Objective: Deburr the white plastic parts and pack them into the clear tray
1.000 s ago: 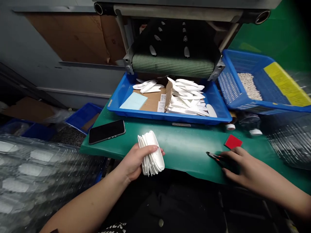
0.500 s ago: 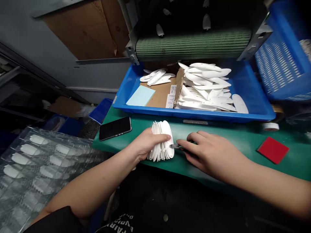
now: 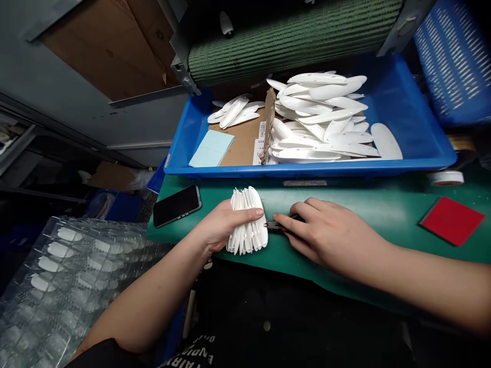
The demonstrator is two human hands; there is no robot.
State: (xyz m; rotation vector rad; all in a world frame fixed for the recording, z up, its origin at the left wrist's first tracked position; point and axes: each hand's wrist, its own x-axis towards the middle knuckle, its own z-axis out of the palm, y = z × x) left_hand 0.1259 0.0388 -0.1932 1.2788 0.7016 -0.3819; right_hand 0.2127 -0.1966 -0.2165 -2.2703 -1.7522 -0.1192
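Observation:
My left hand (image 3: 226, 222) is closed round a stack of white oval plastic parts (image 3: 245, 232), thumb across the front piece, just over the green table edge. In my right hand (image 3: 326, 230) is a pair of cutting pliers (image 3: 274, 225), its handles mostly hidden under my fingers. The pliers' jaws point left and lie at the right face of the stack, near its middle; I cannot tell whether they touch it. More white plastic parts (image 3: 322, 112) are heaped in the blue tray (image 3: 307, 171) beyond my hands.
A phone (image 3: 176, 205) lies on the green table (image 3: 364, 197) at left, a red square pad (image 3: 452, 221) at right beside a tape roll (image 3: 446, 178). Above the tray runs a green ribbed conveyor roller (image 3: 291, 41). Clear blister trays (image 3: 76, 286) are stacked lower left.
The camera view has tilted down and turned, so the tray and conveyor appear larger and higher. Both hands keep their holds; the pliers' jaws stay beside the stack's right face.

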